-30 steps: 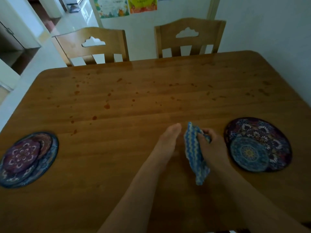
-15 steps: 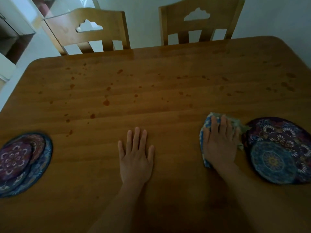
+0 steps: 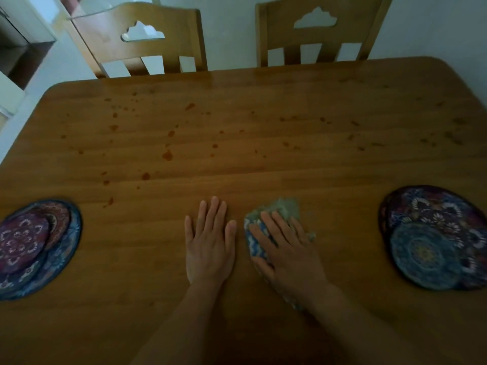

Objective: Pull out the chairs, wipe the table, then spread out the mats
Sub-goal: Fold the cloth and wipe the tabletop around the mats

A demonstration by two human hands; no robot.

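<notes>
Cloth [image 3: 263,233] lies pressed flat under the right hand [image 3: 287,248], left hand [image 3: 209,246] flat on table [image 3: 263,133].

Place: I am standing in what is looking like a home dining area.
Table: a wooden dining table [image 3: 263,143] is stretching out in front of me, showing reddish-brown spots.
Chairs: two wooden chairs [image 3: 147,40] with cloud-shaped cut-outs are standing at its far edge.
Mats: round patterned mats [image 3: 34,246] are lying in stacks at both sides.
Surroundings: a plain pale wall and pale floor are showing behind.
</notes>
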